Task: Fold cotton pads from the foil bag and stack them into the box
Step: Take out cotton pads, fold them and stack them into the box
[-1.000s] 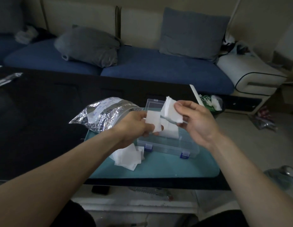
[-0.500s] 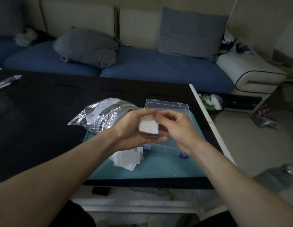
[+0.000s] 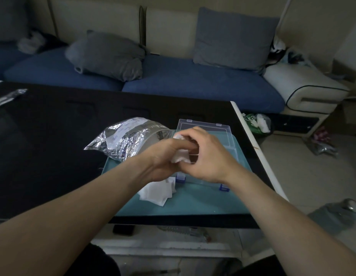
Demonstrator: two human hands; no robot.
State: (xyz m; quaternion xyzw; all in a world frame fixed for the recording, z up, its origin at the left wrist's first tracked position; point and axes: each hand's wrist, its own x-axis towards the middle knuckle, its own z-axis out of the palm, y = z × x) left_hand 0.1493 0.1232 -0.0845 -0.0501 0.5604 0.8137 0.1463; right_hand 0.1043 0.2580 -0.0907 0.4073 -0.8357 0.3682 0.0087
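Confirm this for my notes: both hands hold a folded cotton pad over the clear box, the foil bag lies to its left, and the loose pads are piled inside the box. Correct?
Not quite. The head view shows the loose pads piled on the teal mat, in front of the clear box, not inside it. The rest stands: the left hand and right hand hold a folded cotton pad over the box, with the foil bag to its left.

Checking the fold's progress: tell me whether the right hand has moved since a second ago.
Yes. The right hand came down and leftward, from beside the box's right part to over the clear box, meeting the left hand on the cotton pad.
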